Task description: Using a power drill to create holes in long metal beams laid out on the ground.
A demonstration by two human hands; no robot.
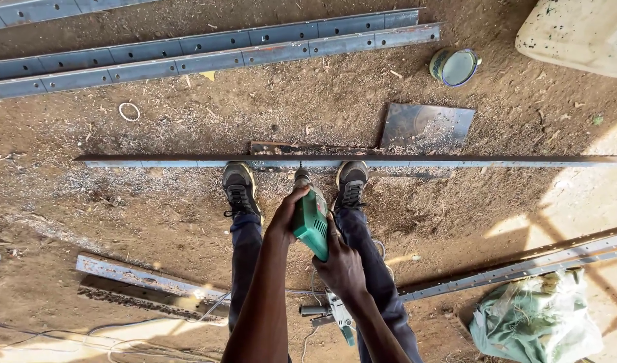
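Seen from above: left hand (pixel 286 218) and right hand (pixel 340 265) closed tight around a green electric drill (pixel 312 218), bit pressed down onto a long steel bar (pixel 456 162) pinned under both shoes (pixel 240 187) on dirt ground (pixel 154 208).

Green electric drill (pixel 312 220) stands upright, bit on long steel bar (pixel 456 162).

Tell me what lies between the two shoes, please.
In the head view, the green drill, held by both hands, stands between the left shoe and right shoe, its bit on the steel bar.
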